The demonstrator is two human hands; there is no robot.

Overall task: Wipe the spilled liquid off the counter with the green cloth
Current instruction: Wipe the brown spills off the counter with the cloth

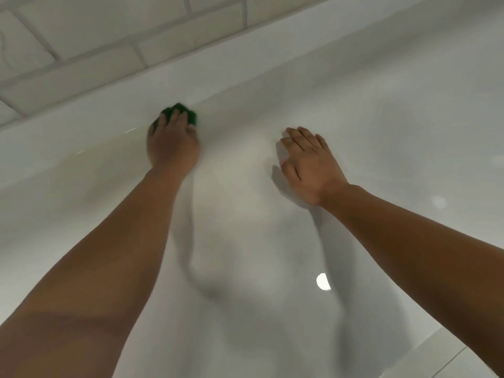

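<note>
Head view: wiping step in hand, cloth far back on the counter.
Item 1, glossy white counter (354, 105), with a tiled wall (109, 36) behind; no spilled liquid can be made out on its sheen. Item 2, right hand (308, 162), flat on the counter, fingers straight and close together, holding nothing. Item 3, left hand (173, 145), fingers curled over the green cloth (188, 113), pressing it down near the back edge. Next move, as judged: firm pressure and a sweep across the wet area.

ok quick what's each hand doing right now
Left hand: holds the green cloth, pressing it on the counter.
Right hand: open, fingers straight, flat on the counter, holding nothing.
</note>
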